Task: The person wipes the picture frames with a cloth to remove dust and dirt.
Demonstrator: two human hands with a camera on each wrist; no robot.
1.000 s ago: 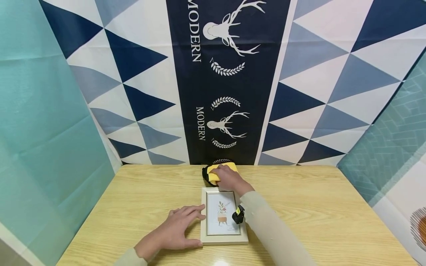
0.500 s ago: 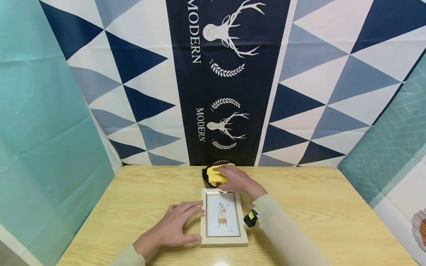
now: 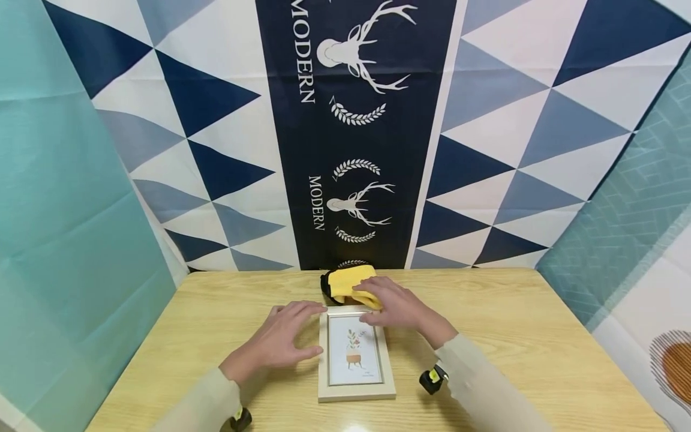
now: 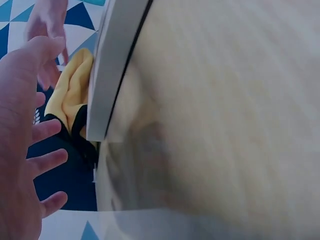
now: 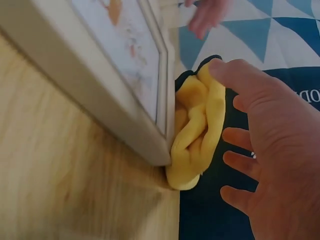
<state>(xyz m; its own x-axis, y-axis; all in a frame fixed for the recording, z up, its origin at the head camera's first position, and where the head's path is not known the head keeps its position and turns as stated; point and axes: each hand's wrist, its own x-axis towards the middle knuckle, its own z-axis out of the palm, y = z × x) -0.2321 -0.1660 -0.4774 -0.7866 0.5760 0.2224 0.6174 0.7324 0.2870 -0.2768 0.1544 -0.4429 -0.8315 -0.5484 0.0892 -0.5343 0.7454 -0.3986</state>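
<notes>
A cream picture frame (image 3: 356,393) with a potted-plant print lies face up on the wooden table. At its far end sits a folded yellow cloth (image 3: 349,279) with black edging. My left hand (image 3: 278,339) hovers at the frame's left side, fingers spread, fingertips close to the edge. Over the frame's far right corner is my right hand (image 3: 396,307), its relaxed fingers overlapping the cloth's right part. In the right wrist view, the right hand's (image 5: 280,125) thumb overlaps the cloth (image 5: 205,125) while the other fingers stand apart from it. Nothing is gripped by either hand.
The wooden table (image 3: 486,348) reaches back to a patterned blue and white wall cloth (image 3: 356,138). A teal cloth (image 3: 65,210) hangs on the left. Beyond the table's right edge a round brown item (image 3: 677,366) is partly in view.
My right hand has let go of the yellow cloth and drawn back right and nearer. My left hand has slid farther up along the frame's left side. The view has shifted slightly.
</notes>
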